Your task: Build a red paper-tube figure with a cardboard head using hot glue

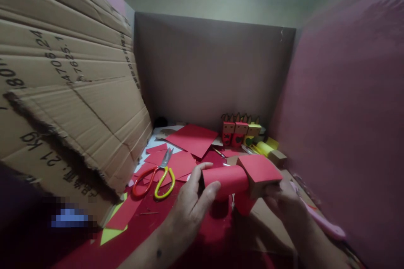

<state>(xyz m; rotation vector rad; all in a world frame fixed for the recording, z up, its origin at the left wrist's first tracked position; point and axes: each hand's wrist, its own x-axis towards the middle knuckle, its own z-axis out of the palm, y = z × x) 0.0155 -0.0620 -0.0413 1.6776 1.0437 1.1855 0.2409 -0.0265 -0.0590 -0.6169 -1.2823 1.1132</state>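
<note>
Torn cardboard sheet (72,92) propped at left, well apart from red paper roll (225,180). Large red paper sheet (192,138) laid beyond roll. Roll gripped at near end by left hand (192,201), thumb on top. Red-covered box (260,174), touching roll's far end, clasped by right hand (284,199). Scissors (156,176), red and yellow handles, laid left of roll. Small paper figures (240,130) lined up behind roll.

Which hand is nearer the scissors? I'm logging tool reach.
Left. The left hand grips the red paper roll just right of the scissors. The right hand holds the red-covered box farther right.
</note>
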